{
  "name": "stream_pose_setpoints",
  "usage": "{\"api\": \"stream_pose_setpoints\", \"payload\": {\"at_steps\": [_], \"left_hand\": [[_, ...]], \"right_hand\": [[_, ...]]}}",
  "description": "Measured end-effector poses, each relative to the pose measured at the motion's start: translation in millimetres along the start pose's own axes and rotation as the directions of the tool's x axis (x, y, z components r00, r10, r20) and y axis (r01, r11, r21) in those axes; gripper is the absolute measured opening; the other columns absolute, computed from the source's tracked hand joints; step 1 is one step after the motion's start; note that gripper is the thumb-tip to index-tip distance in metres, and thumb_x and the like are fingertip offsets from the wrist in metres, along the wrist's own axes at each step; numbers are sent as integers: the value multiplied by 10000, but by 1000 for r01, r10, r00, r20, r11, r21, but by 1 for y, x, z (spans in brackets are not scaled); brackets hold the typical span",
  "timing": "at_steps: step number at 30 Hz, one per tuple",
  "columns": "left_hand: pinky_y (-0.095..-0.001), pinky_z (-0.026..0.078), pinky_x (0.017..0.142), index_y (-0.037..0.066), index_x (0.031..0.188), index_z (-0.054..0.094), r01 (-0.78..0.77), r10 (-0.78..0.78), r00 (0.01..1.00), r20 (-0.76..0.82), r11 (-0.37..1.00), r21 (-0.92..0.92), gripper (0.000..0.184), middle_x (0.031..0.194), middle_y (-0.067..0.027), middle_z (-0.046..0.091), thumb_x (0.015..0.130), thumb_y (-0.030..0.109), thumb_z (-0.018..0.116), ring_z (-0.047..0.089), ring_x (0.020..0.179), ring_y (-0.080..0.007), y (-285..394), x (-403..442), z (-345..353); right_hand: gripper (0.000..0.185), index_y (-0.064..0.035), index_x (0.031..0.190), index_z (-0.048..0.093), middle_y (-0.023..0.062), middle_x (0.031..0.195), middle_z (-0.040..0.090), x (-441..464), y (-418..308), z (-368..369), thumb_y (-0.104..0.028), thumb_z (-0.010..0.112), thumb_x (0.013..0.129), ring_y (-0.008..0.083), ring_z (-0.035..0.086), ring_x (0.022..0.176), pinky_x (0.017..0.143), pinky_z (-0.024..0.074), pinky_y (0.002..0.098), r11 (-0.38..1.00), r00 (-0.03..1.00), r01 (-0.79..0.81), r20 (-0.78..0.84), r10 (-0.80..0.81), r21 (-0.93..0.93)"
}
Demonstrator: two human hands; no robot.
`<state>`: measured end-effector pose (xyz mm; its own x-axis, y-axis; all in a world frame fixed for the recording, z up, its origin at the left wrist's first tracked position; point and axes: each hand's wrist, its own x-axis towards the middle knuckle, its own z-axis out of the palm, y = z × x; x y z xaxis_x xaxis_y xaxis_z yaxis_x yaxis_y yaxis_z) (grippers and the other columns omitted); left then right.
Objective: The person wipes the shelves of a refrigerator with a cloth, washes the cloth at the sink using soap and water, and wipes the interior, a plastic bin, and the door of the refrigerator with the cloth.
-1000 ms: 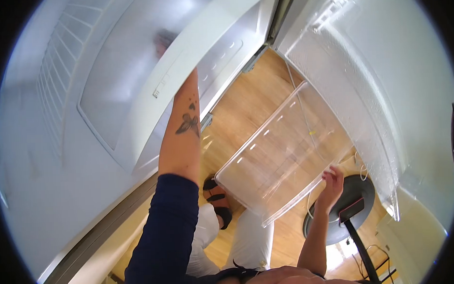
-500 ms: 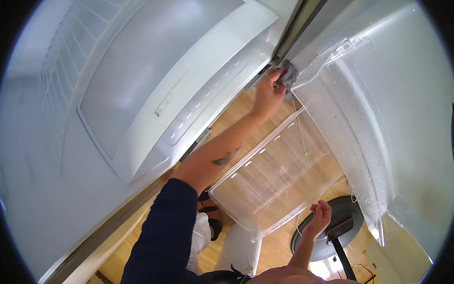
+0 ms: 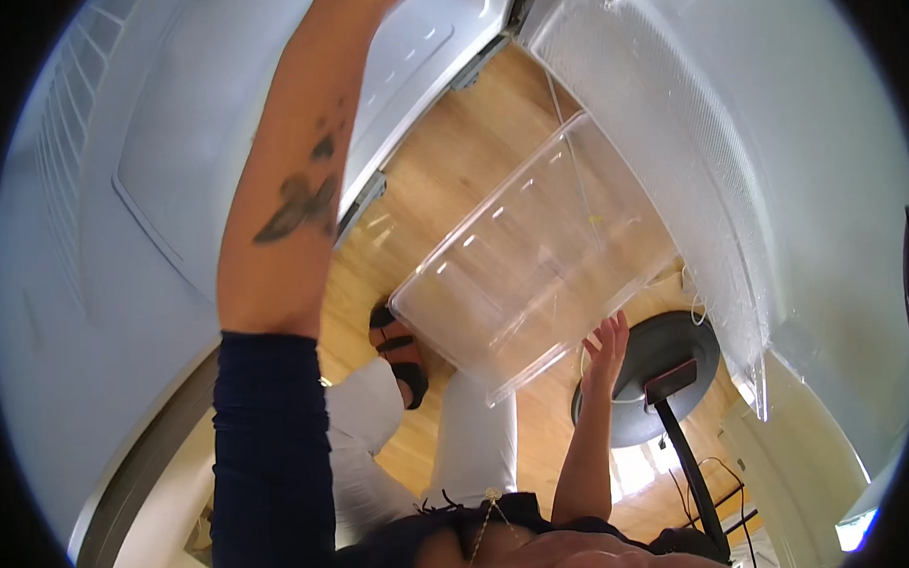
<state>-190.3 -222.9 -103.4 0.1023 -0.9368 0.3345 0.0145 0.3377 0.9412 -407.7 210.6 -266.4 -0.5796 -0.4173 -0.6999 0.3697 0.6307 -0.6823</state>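
Observation:
My left forearm, bare below a navy sleeve, reaches up past the top edge, so that hand and anything in it are out of frame. My right hand (image 3: 605,347) is raised at the lower right, its fingers apart and nothing visible in them. Its fingertips are beside the near edge of a clear plastic bin (image 3: 533,251); contact cannot be made out. The bin is tilted above the wooden floor, between a white refrigerator compartment (image 3: 408,90) and a clear textured shelf (image 3: 659,107) on the right.
Metal hinge pieces (image 3: 362,202) line the compartment's lower edge. A wire rack (image 3: 69,147) shows at the far left. Below the right hand stands a round black base (image 3: 645,423) with a pole and a dark phone-like object (image 3: 670,381). Cables hang at the lower right.
My left hand held a grey cloth near the corner hinge half a second ago; it has since moved up and left, out of view. My right hand appears higher and closer to the bin.

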Motion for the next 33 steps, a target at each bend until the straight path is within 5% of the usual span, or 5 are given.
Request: {"api": "stream_pose_setpoints", "payload": {"at_steps": [8, 17, 20, 24, 33], "left_hand": [[-238, 458, 682, -2, 1042, 600, 233, -403, 821, 404, 883, 408, 272, 988, -60, 536, 773, 6, 558, 545, 832, -119, 2, -178, -41], [-353, 474, 762, 22, 1107, 565, 195, -526, 652, 546, 812, 550, 357, 1096, -185, 511, 750, 30, 569, 556, 869, -326, -22, -242, -24], [-353, 448, 817, 14, 1156, 517, -258, -159, 862, 482, 682, 685, 404, 1153, -164, 467, 755, 53, 552, 509, 986, -291, -72, -258, -13], [-408, 398, 896, -19, 1175, 486, -247, -165, 935, 314, 332, 910, 424, 1200, -196, 421, 757, 33, 528, 434, 1034, -393, -112, -271, -7], [-460, 390, 851, 42, 1169, 497, -103, -172, 924, 342, 749, 654, 440, 1107, -210, 484, 732, -5, 505, 454, 1003, -391, -77, -388, 34]], "right_hand": [[472, -66, 1137, 438, 52, 852, 522, 29, 36, 22, -141, 660, 729, 128, 519, 674, 549, 420, 258, 891, 962, 265, 32, -273, -369], [331, -117, 741, 347, -9, 590, 412, -54, -36, 61, 85, 566, 598, 79, 377, 390, 335, 275, 217, 992, 989, 115, 87, -120, 55], [339, -119, 736, 342, -14, 576, 402, -78, -50, 61, 89, 566, 592, 77, 370, 377, 325, 263, 213, 991, 978, 126, 163, -132, 46], [319, -102, 712, 335, -40, 556, 345, -106, -64, 59, 49, 574, 565, 37, 323, 464, 410, 257, 202, 992, 947, 102, 313, -75, -68], [321, -108, 636, 308, -38, 555, 320, -143, -60, 44, 23, 576, 522, 66, 319, 489, 431, 271, 228, 960, 857, 190, 512, -59, -208]]}}
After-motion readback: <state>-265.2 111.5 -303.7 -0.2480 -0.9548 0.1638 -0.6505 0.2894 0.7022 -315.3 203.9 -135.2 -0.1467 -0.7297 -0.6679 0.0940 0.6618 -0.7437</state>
